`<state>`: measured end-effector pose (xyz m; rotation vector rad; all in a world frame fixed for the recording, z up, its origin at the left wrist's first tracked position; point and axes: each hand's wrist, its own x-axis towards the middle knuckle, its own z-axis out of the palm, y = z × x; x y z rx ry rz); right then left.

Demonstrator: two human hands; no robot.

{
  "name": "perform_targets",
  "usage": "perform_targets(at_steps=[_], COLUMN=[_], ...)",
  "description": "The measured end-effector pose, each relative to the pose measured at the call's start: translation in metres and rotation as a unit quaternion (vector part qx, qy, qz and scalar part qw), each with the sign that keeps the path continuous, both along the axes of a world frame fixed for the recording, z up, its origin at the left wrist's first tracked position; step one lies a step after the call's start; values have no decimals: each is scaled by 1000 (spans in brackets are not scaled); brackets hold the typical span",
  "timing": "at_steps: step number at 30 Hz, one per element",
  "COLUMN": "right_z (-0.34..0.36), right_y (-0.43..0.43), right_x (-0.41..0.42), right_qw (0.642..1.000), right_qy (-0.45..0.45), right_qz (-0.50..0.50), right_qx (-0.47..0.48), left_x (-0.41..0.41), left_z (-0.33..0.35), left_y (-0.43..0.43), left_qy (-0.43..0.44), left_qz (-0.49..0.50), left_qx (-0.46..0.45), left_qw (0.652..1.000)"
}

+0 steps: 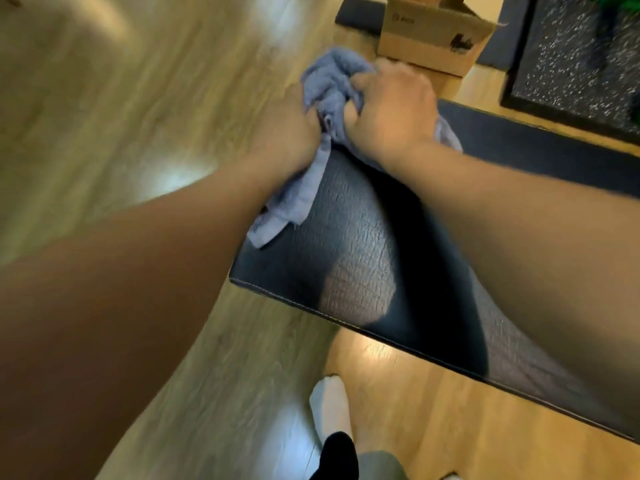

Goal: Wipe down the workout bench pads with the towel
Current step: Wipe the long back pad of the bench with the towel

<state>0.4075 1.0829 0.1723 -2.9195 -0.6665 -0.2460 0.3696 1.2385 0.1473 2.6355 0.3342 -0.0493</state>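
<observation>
On my feed the wooden floor point(104, 116) filled the left side, smeared with blur. The left hand point(287, 133) was curled tight round one bunch of the blue-grey towel point(329, 77) at the far left corner of the black bench pad point(346, 258). A loose tail of cloth trailed from under that fist along the pad's left edge. Just beside it, the right hand point(394, 102) was clenched on the rest of the same towel, knuckles up, with a bit more cloth showing past the wrist. I read the double grip as a way to keep the towel wadded and put weight through both arms onto the far end of the pad, where the cloth touched the surface. The pad ran down to the right under the right forearm, its near part uncovered; I judged that part not yet reached. I could not tell whether the pale patch there was damp or only glare. Beyond the hands stood a cardboard box point(433, 39), and further right lay a speckled mat point(571, 53), both clear of the wiping.
</observation>
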Motion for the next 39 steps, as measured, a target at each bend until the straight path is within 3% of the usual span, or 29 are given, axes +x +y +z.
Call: perform_targets(at_steps=[5, 11, 18, 27, 34, 39], right_z=[4, 3, 5, 12, 10, 11], right_y=[1, -41, -154, -374, -512, -588], right_x=[-69, -146, -222, -271, -308, -325], right_qw=[998, 992, 988, 993, 979, 962], right_qy=[21, 58, 81, 57, 71, 54], right_qz=[55, 76, 75, -38, -178, -265], right_qx=[36, 77, 110, 92, 63, 35], left_x=[-101, -180, -251, -256, -246, -229], left_z=[20, 22, 27, 19, 25, 27], left_y=[-18, -56, -158, -358, -492, -567], left_qy=[43, 30, 12, -9, -9, -19], left_qz=[67, -6, -49, -232, -382, -419], left_qx=[31, 121, 94, 116, 148, 112], left_qw=[996, 992, 994, 966, 912, 901])
